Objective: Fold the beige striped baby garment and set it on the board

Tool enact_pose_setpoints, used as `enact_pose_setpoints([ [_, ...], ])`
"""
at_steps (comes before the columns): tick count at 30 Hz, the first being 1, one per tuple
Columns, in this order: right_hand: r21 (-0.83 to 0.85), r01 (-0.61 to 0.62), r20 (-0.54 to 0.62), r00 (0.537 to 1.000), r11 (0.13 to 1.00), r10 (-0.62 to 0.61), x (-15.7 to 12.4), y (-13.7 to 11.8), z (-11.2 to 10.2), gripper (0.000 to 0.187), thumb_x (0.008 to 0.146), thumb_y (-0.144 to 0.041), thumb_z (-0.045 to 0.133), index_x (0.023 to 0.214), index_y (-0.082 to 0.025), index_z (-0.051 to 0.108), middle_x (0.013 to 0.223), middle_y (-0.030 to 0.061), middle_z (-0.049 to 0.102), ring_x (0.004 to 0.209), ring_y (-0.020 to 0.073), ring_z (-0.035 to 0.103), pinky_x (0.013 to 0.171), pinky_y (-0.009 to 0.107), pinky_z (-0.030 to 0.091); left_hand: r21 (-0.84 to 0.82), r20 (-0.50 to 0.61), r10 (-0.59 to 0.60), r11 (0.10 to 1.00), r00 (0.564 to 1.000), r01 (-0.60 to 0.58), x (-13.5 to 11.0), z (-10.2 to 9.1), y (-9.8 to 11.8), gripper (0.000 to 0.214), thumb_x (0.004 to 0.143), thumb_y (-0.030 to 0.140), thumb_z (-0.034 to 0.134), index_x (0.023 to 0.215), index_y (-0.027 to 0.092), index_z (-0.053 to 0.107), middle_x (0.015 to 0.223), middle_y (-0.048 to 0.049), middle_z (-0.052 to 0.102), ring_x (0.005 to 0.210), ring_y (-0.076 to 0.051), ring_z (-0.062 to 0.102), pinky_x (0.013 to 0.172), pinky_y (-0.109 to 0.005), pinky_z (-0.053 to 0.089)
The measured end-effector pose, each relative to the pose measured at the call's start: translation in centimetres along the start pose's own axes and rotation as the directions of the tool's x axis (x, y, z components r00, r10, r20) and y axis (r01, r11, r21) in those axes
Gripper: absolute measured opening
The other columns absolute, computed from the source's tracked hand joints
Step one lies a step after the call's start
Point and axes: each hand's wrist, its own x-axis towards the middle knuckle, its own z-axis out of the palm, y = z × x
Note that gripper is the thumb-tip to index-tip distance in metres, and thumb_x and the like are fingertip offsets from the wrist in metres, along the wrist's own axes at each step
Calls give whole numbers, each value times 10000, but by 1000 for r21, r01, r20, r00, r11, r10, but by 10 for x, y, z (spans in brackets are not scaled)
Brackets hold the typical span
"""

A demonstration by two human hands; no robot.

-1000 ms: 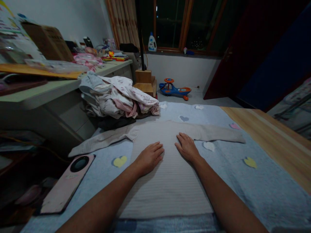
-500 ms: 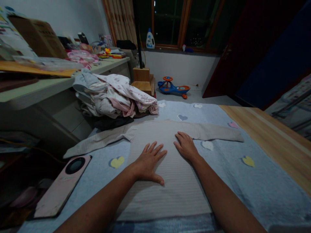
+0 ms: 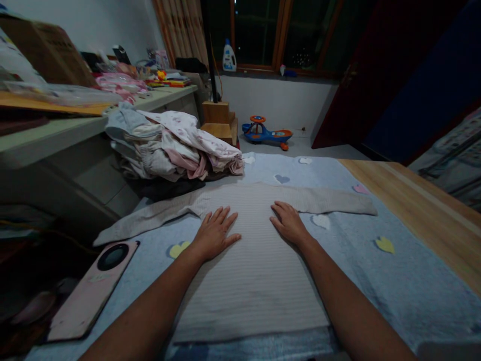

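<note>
A pale ribbed long-sleeved garment lies spread flat on a light blue blanket with heart patches, its sleeves stretched out to both sides. My left hand lies flat on the garment's left chest, fingers spread. Flat on the garment's right chest rests my right hand, fingers together and extended. Neither hand holds anything.
A heap of crumpled clothes sits at the blanket's far left corner. A pink phone lies face down near the left edge. Bare wooden tabletop shows to the right. A cluttered shelf stands left; a toy ride-on car is on the floor beyond.
My left hand has slid leftward and outward across the garment's chest. My right hand has barely moved.
</note>
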Motion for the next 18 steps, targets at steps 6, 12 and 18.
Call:
enact_pose_setpoints([
  [6, -17, 9, -31, 999, 1000, -10, 0, -1, 1, 416, 950, -315, 525, 1311, -125, 608, 1427, 165, 547, 1331, 279, 472, 1132, 449, 358, 39, -54, -85, 995, 995, 87, 4, 2, -12, 724, 935, 668, 392, 1528, 251, 392, 1635, -129, 272, 1515, -353, 191, 1194, -489, 220],
  [12, 41, 225, 27, 974, 973, -226, -9, -28, -7, 427, 963, -257, 467, 1368, -176, 574, 1480, 109, 519, 1386, 233, 429, 1174, 433, 296, 1, -84, -82, 997, 993, 83, 3, 5, -10, 718, 929, 662, 408, 1515, 246, 412, 1623, -132, 303, 1508, -379, 196, 1183, -519, 224],
  [18, -19, 218, 259, 944, 976, -206, -17, -47, -10, 554, 1012, -473, 392, 1522, -256, 399, 1623, 72, 302, 1496, 283, 251, 1192, 519, 227, -37, -131, -68, 997, 989, 64, 4, 8, -11, 717, 923, 661, 420, 1505, 243, 423, 1622, -141, 301, 1505, -385, 195, 1178, -551, 212],
])
